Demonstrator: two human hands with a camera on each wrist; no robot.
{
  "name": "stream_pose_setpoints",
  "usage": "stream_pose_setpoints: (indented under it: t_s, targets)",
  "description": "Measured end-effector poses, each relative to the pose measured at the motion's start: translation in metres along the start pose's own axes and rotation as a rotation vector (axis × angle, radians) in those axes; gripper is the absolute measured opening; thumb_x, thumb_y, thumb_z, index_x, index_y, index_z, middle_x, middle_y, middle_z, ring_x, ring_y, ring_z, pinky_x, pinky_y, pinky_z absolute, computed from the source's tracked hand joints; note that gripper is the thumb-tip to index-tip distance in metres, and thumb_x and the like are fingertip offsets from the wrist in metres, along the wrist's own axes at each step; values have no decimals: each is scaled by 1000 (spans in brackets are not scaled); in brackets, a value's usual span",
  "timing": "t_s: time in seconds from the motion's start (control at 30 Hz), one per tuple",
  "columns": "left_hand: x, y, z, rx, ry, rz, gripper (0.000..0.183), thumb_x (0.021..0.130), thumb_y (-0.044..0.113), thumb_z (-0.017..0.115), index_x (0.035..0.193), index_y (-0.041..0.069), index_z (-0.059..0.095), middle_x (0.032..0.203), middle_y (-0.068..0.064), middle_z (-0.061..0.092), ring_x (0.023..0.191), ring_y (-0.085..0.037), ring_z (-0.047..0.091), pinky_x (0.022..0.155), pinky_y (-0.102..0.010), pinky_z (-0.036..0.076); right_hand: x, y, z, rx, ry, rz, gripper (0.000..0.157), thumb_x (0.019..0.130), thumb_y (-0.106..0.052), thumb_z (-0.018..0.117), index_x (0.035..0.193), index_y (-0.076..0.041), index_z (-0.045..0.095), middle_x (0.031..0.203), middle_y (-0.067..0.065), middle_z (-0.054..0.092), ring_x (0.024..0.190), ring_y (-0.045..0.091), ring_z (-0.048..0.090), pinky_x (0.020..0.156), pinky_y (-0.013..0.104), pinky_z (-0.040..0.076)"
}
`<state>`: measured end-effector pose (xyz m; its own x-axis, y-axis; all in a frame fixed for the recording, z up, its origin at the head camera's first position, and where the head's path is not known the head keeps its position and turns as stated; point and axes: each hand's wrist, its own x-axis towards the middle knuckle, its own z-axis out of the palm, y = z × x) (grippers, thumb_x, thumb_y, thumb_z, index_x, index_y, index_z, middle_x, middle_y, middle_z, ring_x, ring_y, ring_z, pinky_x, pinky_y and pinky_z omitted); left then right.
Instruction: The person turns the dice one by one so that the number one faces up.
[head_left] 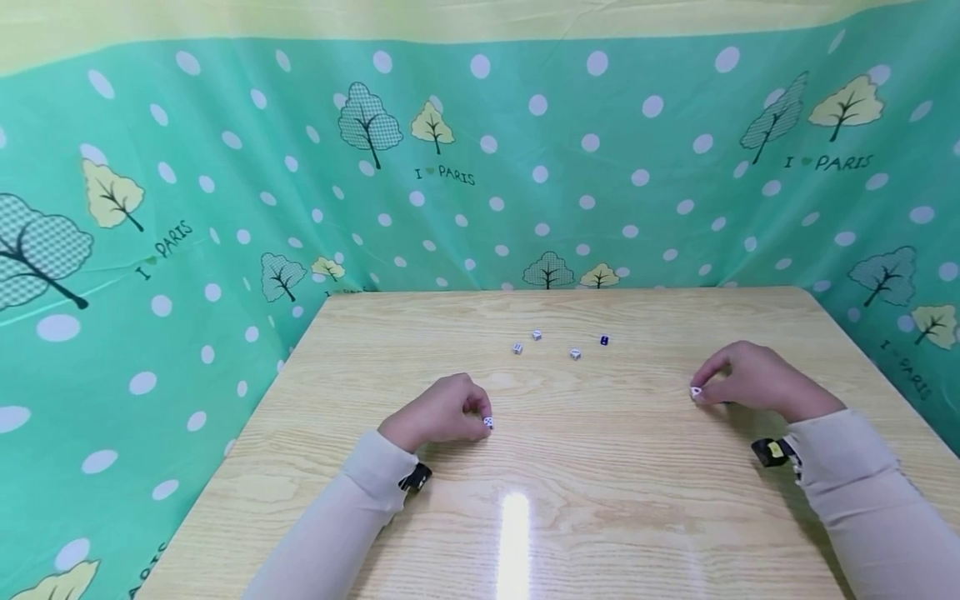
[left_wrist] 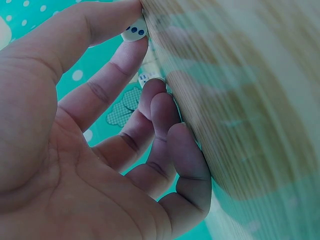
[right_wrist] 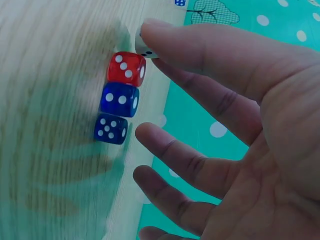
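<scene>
My left hand [head_left: 444, 412] pinches a white die [head_left: 488, 422] between thumb and index finger, low at the middle-left of the table. In the left wrist view this die [left_wrist: 134, 32] shows dark pips, and the other fingers curl loosely by the tabletop. On the right, my right hand [head_left: 757, 380] pinches another white die [head_left: 696, 392] with thumb and index finger. The right wrist view has that die [right_wrist: 146, 47] at the end of a row, beside a red die [right_wrist: 126, 69], a blue die [right_wrist: 119, 100] and a darker blue die [right_wrist: 110, 129]. Its remaining fingers are spread.
Farther back on the wooden table [head_left: 600, 467] lie a white die [head_left: 517, 348], a second white die [head_left: 536, 335], a third white die [head_left: 575, 354] and a dark blue die [head_left: 604, 340]. A green patterned curtain [head_left: 465, 225] surrounds the table's back and sides.
</scene>
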<state>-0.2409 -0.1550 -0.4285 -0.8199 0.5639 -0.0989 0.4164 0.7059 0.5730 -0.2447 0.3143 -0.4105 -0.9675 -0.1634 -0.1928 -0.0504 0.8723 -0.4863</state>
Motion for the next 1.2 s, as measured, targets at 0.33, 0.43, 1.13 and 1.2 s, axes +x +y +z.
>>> stream_pose_setpoints:
  t_s: [0.33,0.43,1.13,1.2]
  targets:
    - [0,-2,1,15,5,-8,14,83,15,80,76,23,71,63,7,53,79,-13,47,70,-29,38,0,2,-1,-19,-16,14,20,80,-29,89,93,-16,81,121,24,67,90,27,55,70,33,41]
    - [0,-2,1,10,2,-9,14,84,15,80,76,22,71,63,7,53,76,-13,47,68,-28,38,0,3,-1,-16,-17,13,20,79,-28,90,92,-16,81,120,24,68,88,27,55,69,33,42]
    - [-1,1,-1,-14,-7,7,13,85,13,80,77,19,72,63,5,56,68,-11,45,64,-27,38,1,7,-1,-24,-21,-1,17,80,-22,88,92,-14,81,110,18,69,80,23,56,65,33,44]
    - [-1,1,-1,-20,-9,8,12,85,13,79,77,19,72,63,5,56,66,-11,45,62,-27,38,1,7,-1,-21,-22,-3,16,80,-21,88,92,-14,81,109,18,69,80,23,56,65,33,45]
